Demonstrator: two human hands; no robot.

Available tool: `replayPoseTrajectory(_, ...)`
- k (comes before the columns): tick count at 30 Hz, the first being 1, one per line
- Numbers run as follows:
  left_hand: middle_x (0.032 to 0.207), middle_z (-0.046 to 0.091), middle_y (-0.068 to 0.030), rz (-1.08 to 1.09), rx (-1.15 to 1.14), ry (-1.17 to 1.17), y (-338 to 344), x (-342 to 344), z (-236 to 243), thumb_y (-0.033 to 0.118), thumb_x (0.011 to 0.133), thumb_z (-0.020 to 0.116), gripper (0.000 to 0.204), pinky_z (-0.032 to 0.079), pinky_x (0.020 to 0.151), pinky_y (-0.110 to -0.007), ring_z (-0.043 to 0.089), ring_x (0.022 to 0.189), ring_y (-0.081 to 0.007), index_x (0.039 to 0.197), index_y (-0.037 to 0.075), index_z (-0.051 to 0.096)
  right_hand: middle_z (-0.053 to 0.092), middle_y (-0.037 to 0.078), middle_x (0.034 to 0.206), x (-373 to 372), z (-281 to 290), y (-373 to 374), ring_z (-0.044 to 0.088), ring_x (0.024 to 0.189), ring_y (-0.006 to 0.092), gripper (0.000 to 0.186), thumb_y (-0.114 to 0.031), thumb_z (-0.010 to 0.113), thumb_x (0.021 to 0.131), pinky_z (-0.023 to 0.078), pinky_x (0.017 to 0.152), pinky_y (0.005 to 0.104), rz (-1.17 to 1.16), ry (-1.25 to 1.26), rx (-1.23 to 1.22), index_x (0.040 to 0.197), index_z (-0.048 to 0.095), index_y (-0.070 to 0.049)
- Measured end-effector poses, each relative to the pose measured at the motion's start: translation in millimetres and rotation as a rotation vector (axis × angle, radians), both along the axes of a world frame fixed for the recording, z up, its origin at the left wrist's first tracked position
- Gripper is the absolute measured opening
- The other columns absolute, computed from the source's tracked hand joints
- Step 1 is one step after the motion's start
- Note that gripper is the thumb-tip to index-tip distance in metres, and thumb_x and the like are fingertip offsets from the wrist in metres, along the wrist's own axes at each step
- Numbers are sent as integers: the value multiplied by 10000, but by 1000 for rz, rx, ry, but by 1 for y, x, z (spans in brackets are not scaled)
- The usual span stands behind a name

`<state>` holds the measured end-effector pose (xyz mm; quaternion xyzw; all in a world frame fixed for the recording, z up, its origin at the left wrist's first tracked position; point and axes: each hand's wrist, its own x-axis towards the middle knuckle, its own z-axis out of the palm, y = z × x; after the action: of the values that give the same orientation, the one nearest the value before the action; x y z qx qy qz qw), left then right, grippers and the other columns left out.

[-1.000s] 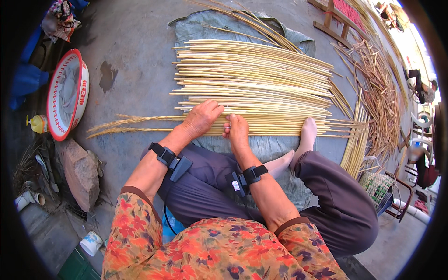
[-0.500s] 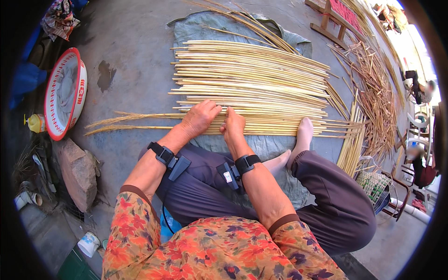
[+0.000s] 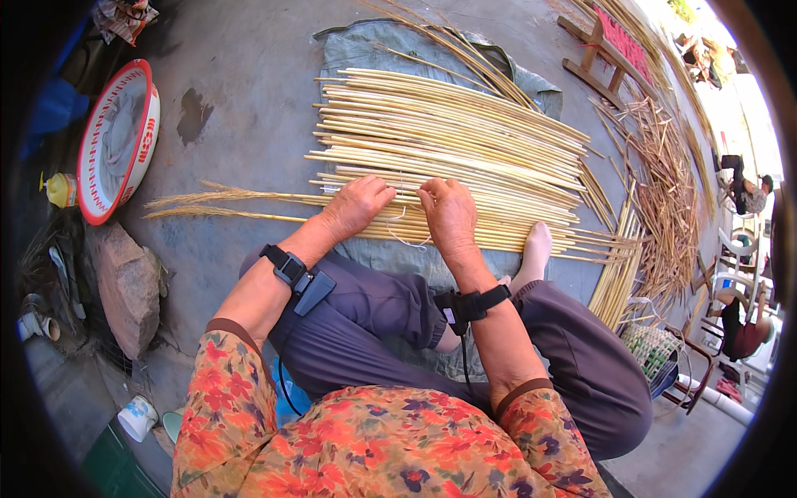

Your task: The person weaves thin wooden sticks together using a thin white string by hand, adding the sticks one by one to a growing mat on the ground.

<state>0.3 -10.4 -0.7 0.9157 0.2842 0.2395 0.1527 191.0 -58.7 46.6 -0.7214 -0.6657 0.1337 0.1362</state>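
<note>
Curls left hand [image 3: 359, 203] over pale stalks [image 3: 452, 137] at 11 o'clock from view centre, with fingers bent in; cannot tell grip contents. Angles right hand [image 3: 451, 217] inward at 2 o'clock, with thumb and fingertips close together; cannot tell if closed on anything. Note white string [image 3: 407, 241], looped loosely over nearest stalks, between and below hands. Stalks side by side on grey-green sheet [image 3: 353, 54], 12 to 1 o'clock; 2 tufted ends [image 3: 220, 199] out toward 9 to 10. Socked foot [image 3: 538, 245] at 3 o'clock, by near stalks. Around: red-rimmed basin [image 3: 146, 141] at 10, rough stone [image 3: 124, 290] at 9, red-seated stool [image 3: 623, 46] between 1 and 2, heap of dry brown pieces [image 3: 664, 191] near 3, basket [image 3: 647, 349] at 4.
</note>
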Motion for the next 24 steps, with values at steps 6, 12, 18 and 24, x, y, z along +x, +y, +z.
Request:
replayPoseTrajectory(6,866,580,-89,-13,-26,30,1,-1,-1,88,784,586,232,525,725,-364,604,838,-267,1007,34,618,683,156,839,-9,-28,42,654,793,368,227,-303,655,831,505,685,478,93,97,-269,843,690,-80)
replayPoseTrajectory(12,853,574,-92,-9,-44,40,8,1,0,90,788,586,239,524,704,-359,600,826,-263,1018,35,619,658,187,761,-12,-39,51,641,756,379,192,-233,633,821,501,685,454,-41,231,-138,822,671,-45)
replayPoseTrajectory(18,846,568,-95,-37,-60,8,8,-1,8,86,795,576,225,518,720,-362,597,835,-271,1010,34,618,641,54,780,16,-29,92,647,744,165,159,-195,551,979,540,651,323,-306,1251,189,904,601,-65)
replayPoseTrajectory(24,842,570,-85,-109,-98,181,15,0,14,82,798,567,239,504,749,-374,599,846,-262,1028,45,623,484,-3,643,102,18,126,361,466,79,123,-167,610,944,328,424,244,-454,1713,-70,870,572,-76)
